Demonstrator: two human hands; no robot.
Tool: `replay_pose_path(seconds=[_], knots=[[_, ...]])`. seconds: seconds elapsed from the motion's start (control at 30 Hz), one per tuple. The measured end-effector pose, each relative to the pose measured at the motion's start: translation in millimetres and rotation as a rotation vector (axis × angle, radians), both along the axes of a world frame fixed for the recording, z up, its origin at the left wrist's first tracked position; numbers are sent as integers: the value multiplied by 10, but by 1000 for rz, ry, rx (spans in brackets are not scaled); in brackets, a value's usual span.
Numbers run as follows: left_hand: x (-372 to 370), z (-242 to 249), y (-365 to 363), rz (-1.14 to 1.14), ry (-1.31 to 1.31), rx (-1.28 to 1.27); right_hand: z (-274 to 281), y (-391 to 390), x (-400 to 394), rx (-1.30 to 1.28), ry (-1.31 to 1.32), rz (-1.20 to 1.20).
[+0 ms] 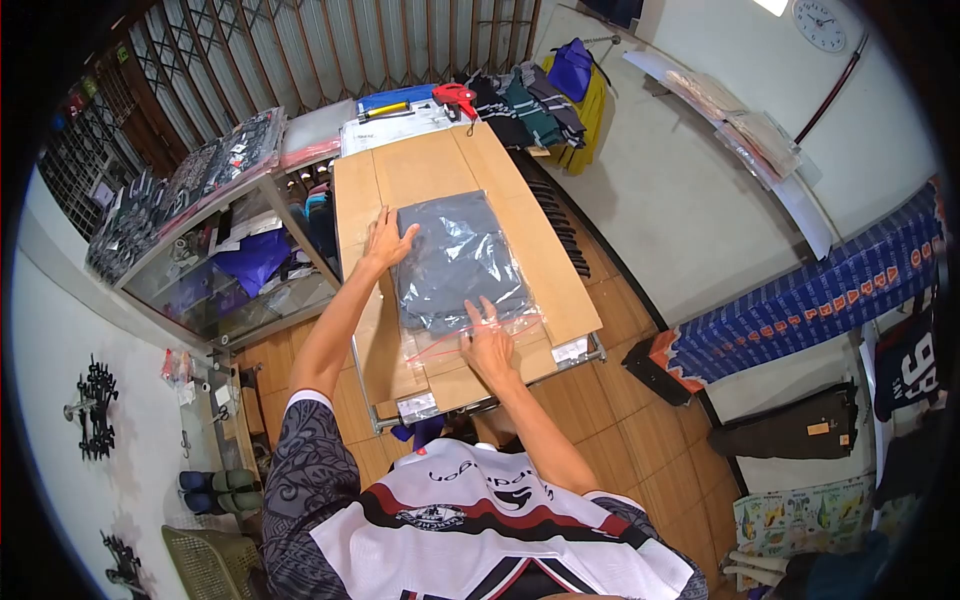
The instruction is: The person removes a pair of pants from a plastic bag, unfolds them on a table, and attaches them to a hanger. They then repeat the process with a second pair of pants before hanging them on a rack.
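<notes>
A dark grey folded garment (455, 265) lies inside a clear plastic bag (515, 325) on a cardboard-topped table (420, 165). Along the bag's near end runs a red strip (432, 352). My left hand (385, 243) rests at the bag's left edge, fingers apart and thumb lying on the plastic. Lower down, my right hand (487, 347) presses on the bag's near end close to the red strip, its first fingers stretched out over the garment. The remaining fingers of that hand are partly hidden.
At the table's far end are a red tag gun (456, 97), a yellow-and-black cutter (384, 111) and papers. Folded clothes (535, 110) are stacked beyond its right corner. A glass cabinet (240, 250) stands left; a blue printed long box (800, 300) lies right.
</notes>
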State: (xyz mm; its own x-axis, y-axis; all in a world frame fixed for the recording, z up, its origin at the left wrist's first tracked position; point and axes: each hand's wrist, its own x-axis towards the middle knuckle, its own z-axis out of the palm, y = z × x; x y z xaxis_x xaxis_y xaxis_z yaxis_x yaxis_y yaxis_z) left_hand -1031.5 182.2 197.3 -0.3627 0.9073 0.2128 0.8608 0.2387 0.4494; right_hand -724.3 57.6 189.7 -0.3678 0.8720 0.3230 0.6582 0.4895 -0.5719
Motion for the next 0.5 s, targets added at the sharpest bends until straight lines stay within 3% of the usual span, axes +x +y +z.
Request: replay_pose_path(seconds=[0.1,0.27,0.5], knots=[[-92,-140,236,67,-90,-143,-143,89,4,39,-53,7],[73,272,190,158,-130,-415,-259,160,70,97,-35,37],[82,199,186,177,-100,-406,-157,23,221,-32,-167,21]])
